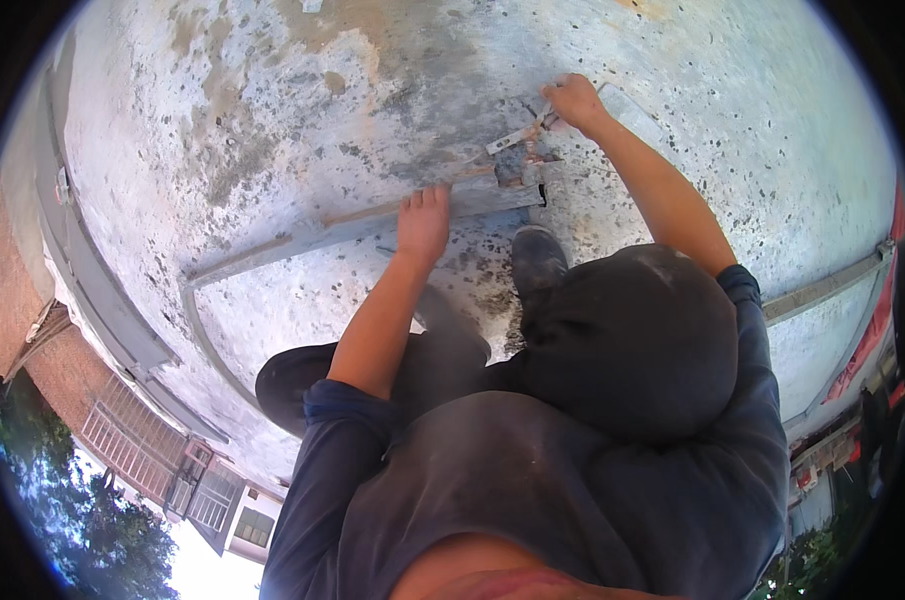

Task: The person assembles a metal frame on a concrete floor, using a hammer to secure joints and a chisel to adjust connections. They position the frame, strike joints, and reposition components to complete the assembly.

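My left hand (424, 222) is closed over the top edge of a long grey metal bar (322, 235), its fingers bent across it. The bar lies slantwise on the stained floor, and its open right end is near my boot (537, 258). Farther off to the right, my right hand (574, 102) is closed in a pinch at one end of a thin, light-coloured strip-like tool (510, 141); its exact kind is unclear. Below that tool, by the bar's end, sits a small grey, rough block (513, 166) with brownish bits beside it.
A pale flat rectangular piece (634, 112) lies right of my right hand. A thin curved grey strip (210, 345) runs from the bar's left end toward me. Another long bar (822, 294) lies at the right. Railings (132, 440) and trees (112, 530) show at lower left.
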Available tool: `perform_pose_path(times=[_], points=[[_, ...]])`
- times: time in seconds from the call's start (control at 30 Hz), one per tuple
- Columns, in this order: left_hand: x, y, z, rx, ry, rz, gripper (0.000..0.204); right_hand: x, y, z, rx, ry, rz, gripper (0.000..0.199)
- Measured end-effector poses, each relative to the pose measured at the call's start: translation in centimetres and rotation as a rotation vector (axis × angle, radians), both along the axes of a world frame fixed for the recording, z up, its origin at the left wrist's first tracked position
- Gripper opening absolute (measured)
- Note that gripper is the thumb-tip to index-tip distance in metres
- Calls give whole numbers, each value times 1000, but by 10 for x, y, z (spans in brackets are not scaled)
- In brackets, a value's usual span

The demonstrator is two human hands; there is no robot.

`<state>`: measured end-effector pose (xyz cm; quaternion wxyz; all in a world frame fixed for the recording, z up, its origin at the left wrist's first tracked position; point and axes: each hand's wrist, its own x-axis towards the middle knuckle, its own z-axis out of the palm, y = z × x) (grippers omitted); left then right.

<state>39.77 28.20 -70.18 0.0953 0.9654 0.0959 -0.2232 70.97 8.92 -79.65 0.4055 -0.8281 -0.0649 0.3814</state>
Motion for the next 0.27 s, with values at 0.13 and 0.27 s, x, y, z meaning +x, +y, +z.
perform_pose_path(times=[0.13, 0.27], points=[[2, 8, 1, -41, 53, -54, 38, 9, 1, 20, 4, 156, 5, 41], [11, 9, 7, -82, 186, -66, 42, 4, 4, 33, -25, -7, 31, 43]])
